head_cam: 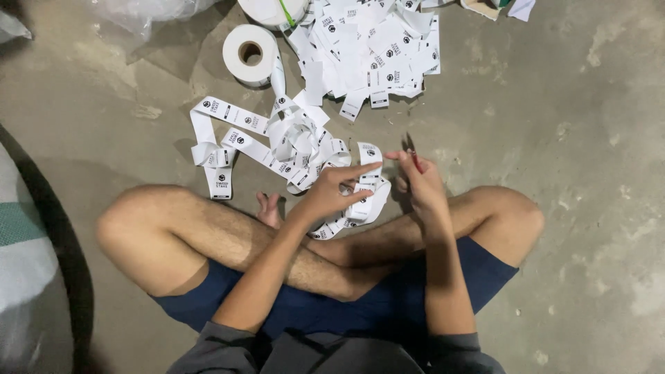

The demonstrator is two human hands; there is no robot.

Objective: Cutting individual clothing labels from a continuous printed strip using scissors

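Ribbon (367, 181) of white printed labels runs upward between the hands, its free end pinched in the left hand (331, 194), while the right hand (421, 179), just beside it, clasps small scissors (411, 154) whose blades point up over the floor (568, 125).

A long white printed label ribbon (291, 142) lies in loose tangled loops on the grey concrete floor (554, 104), its near end lifted and pinched upright. Small red-handled scissors (412, 156) point upward just beside that end.
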